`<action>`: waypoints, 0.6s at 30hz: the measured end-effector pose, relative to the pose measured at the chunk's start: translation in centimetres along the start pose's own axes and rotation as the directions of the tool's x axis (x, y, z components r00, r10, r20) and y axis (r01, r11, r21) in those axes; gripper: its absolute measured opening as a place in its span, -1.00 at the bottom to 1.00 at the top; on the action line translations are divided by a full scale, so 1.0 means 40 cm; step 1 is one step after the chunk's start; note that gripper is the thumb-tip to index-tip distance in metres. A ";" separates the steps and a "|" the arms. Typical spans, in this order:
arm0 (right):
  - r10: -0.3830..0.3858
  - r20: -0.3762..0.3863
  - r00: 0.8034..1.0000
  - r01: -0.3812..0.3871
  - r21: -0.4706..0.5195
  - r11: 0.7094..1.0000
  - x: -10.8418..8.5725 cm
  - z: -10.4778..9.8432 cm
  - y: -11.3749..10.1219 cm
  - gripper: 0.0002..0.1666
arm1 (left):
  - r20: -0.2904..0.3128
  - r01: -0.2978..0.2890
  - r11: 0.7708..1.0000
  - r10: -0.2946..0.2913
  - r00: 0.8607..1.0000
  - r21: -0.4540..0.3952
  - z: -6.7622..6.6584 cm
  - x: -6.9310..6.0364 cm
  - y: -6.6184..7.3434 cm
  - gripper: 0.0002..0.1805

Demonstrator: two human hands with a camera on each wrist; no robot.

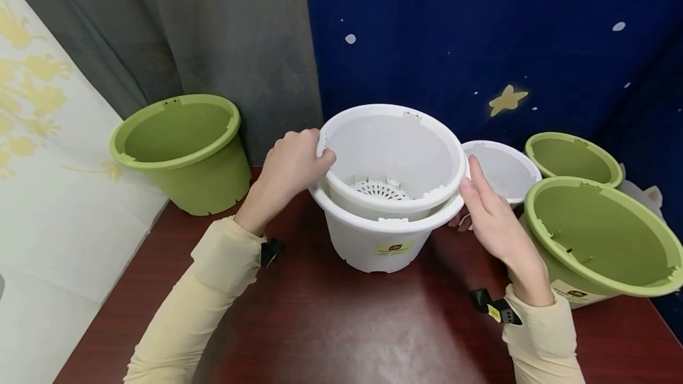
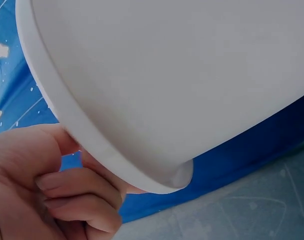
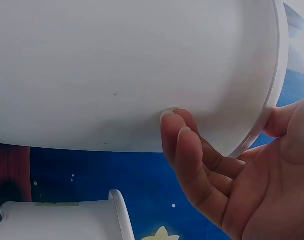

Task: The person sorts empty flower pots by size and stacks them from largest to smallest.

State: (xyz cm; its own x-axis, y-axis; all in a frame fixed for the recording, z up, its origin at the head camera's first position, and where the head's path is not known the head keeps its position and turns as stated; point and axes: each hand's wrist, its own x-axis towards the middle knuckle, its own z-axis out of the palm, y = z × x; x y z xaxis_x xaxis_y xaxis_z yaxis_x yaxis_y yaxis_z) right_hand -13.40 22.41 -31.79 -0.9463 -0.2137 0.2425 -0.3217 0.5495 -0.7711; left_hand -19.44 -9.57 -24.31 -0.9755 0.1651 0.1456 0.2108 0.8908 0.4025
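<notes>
Two white plastic flowerpots stand nested in the middle of the head view. The inner flowerpot (image 1: 392, 147), with a slotted base, sits slightly tilted and partly inside the outer flowerpot (image 1: 368, 242), which bears a yellow label. My left hand (image 1: 296, 162) grips the inner pot's rim at its left, thumb over the edge. On the right side my right hand (image 1: 493, 221) holds the rim, its thumb at the edge; which pot's rim it grips is hard to tell. In the right wrist view, curled fingertips (image 3: 171, 125) lie by a white outer wall (image 3: 117, 65).
A green flowerpot (image 1: 213, 185) stands at the left. Behind my right hand are another white flowerpot (image 1: 498, 165) and two green flowerpots, a far one (image 1: 576, 162) and a near one (image 1: 597, 230). Curtains (image 1: 405, 34) hang behind the dark red table (image 1: 347, 325).
</notes>
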 end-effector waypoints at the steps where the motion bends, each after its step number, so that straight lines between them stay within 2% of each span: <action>1: 0.000 0.000 1.000 0.000 -0.001 1.000 0.000 0.000 0.000 -0.32 | 0.009 0.004 1.000 -0.004 1.000 0.017 -0.001 0.001 0.003 -0.77; 5: 0.004 -0.003 1.000 -0.004 -0.006 1.000 0.000 0.000 0.001 -0.33 | 0.031 0.016 0.999 -0.018 0.999 0.042 -0.002 0.003 0.007 -0.76; 11: 0.005 -0.003 1.000 -0.005 -0.014 1.000 0.000 0.000 0.001 -0.32 | 0.031 0.030 0.999 -0.031 0.999 0.035 -0.002 -0.002 0.004 -0.77; 18: 0.004 -0.010 1.000 -0.005 -0.021 1.000 0.001 0.001 -0.001 -0.32 | 0.073 0.044 0.998 -0.047 0.996 0.051 -0.014 -0.003 -0.001 -0.72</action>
State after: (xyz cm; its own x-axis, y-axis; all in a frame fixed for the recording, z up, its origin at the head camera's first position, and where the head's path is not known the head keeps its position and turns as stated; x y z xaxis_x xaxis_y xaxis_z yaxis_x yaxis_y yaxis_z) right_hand -13.42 22.36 -31.76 -0.9480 -0.2028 0.2452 -0.3178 0.5677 -0.7594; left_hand -19.29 -9.84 -23.84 -0.9864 0.1532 0.0602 0.1646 0.9175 0.3621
